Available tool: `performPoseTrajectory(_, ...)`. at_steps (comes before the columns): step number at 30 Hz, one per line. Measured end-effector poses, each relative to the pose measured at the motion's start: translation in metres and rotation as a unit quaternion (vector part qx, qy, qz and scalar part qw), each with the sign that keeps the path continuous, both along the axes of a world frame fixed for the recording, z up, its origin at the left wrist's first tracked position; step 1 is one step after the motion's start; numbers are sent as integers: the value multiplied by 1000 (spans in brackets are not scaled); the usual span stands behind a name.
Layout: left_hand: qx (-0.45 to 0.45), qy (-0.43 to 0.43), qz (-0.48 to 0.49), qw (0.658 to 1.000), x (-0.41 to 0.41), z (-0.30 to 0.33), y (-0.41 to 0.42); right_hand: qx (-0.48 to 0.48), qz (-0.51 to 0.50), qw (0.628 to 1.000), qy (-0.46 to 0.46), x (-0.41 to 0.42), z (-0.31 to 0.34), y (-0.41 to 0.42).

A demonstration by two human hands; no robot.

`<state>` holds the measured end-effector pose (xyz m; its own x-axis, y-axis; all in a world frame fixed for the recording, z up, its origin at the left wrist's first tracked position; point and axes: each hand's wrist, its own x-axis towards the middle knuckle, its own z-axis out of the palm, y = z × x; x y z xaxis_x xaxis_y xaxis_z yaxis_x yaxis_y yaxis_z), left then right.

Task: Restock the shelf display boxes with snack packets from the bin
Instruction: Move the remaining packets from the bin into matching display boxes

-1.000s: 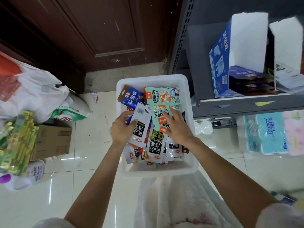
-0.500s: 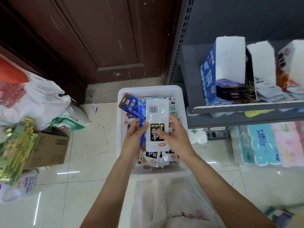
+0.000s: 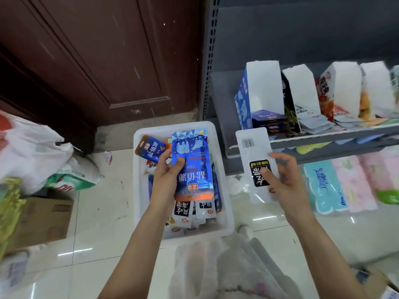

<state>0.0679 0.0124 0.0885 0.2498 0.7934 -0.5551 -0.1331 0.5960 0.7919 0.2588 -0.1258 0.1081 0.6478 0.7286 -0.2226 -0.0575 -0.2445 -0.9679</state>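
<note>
Can't see much of the bin (image 3: 138, 190) contents from here, my left hand (image 3: 166, 175) and the blue packet (image 3: 192, 167) it holds cover most of the pile. My right hand (image 3: 287, 182) has its thumb over the black label on the white packet (image 3: 254, 152), so that print's half gone. The display boxes (image 3: 263, 91) run off the right edge and smear toward that side, lettering unreadable. The yellow-green stack (image 3: 9, 212) at the left edge is blurred too.
</note>
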Motion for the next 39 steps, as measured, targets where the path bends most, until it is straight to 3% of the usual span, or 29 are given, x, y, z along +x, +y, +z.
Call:
performPoseTrajectory(3,31,-11,-40,999,16,14,-8,-3,-34,997,66,20,10,-11)
performPoseTrajectory(6,55,-30,-62,996,41,26,-20,37,-49,978,198,51,16,-19)
performPoseTrajectory(8,55,-71,-37,995,65,33,-32,104,-23,925,364,81,15,-26)
performPoseTrajectory(11,94,-76,-22,992,107,41,-54,198,100,752,621,128,11,-39)
performPoseTrajectory(16,126,-31,22,991,178,45,-92,198,138,679,694,199,12,-62)
performPoseTrajectory(17,115,-37,37,992,190,47,-99,190,139,684,690,211,15,-64)
performPoseTrajectory(19,110,-41,53,992,210,51,-109,174,124,747,629,234,28,-68)
performPoseTrajectory(20,114,-38,60,991,217,53,-113,151,94,814,553,245,32,-70)
performPoseTrajectory(22,121,-40,76,989,225,58,-117,69,44,947,312,265,39,-71)
performPoseTrajectory(24,130,-28,92,987,226,62,-119,4,34,993,114,282,45,-67)
performPoseTrajectory(29,156,61,98,981,223,64,-122,-39,132,987,-78,294,45,-19)
performPoseTrajectory(36,164,66,98,979,231,65,-97,-152,192,967,-74,278,23,52)
performPoseTrajectory(38,166,63,95,980,232,63,-88,-205,245,938,-134,274,30,57)
performPoseTrajectory(39,164,57,92,980,233,62,-83,-238,274,901,-240,273,36,55)
